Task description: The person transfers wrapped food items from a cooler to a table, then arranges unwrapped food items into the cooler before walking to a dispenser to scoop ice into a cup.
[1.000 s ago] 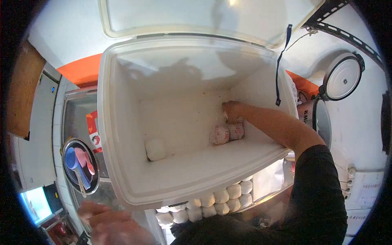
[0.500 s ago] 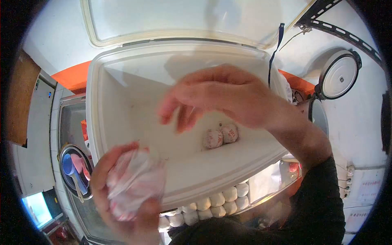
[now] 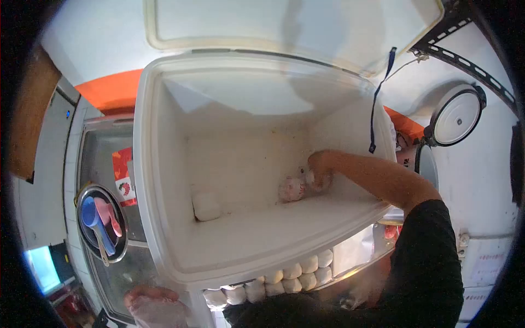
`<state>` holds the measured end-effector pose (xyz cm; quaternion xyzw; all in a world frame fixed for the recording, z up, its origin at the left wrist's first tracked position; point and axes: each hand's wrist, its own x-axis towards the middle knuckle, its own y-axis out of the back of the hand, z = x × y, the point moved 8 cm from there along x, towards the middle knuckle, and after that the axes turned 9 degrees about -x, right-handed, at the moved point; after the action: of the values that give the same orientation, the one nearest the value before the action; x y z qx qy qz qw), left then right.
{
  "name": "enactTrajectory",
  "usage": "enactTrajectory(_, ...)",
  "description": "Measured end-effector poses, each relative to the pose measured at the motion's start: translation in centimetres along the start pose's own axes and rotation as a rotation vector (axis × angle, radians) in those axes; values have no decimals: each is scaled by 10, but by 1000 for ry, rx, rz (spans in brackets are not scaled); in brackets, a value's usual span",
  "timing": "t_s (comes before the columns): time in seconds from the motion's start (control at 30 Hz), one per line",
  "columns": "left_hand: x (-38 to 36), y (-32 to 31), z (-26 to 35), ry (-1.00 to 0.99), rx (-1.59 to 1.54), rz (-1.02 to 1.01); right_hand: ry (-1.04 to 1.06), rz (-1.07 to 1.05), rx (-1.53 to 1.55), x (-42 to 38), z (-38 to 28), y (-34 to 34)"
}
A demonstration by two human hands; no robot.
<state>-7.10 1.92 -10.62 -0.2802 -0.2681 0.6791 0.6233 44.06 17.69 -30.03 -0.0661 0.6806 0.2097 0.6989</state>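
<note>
Deep inside a white cooler box (image 3: 147,180), my right hand (image 3: 320,168) has its fingers around a white wrapped ball at the right of the floor. Just left of it lies another white ball (image 3: 292,188) with red print. At the lower left, outside the box, my left hand (image 3: 156,306) is wrapped round a whitish plastic bundle (image 3: 158,316), partly blurred and cut by the frame edge.
The box lid (image 3: 229,24) stands raised behind. On the left are a round bowl (image 3: 124,240) with a blue scoop (image 3: 97,225) and pink scoop (image 3: 109,216), and a red packet (image 3: 123,172). Rows of white rounded items (image 3: 273,276) lie in front.
My right hand has moved down and right into the box and onto a ball. My left hand has moved down and left with the bundle, away from the box opening.
</note>
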Motion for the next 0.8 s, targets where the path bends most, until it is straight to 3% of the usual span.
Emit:
enactTrajectory(0.1,-16,17,-6,33,-41,154,-43,-127,189,-35,3,27)
enactTrajectory(0.13,-16,18,-7,42,-87,103,-59,-158,252,-39,3,31)
enactTrajectory(0.23,-34,62,-19,-23,-9,184,318,-78,761,-3,-10,14)
enactTrajectory(0.33,-54,124,-42,-38,43,87,259,25,650,-25,-58,19)
enactTrajectory(0.43,-61,103,-29,23,211,65,343,-91,859,-12,-68,4)
enactTrajectory(0.53,-44,36,-30,59,-68,324,250,-77,756,-33,-73,17)
enactTrajectory(0.63,-48,42,-39,66,-107,384,179,-38,727,-1,-62,7)
enactTrajectory(0.7,-51,42,-45,150,-204,336,462,-100,877,6,-77,6)
enactTrajectory(0.8,-61,52,-50,195,-360,333,255,-10,489,-16,-67,27)
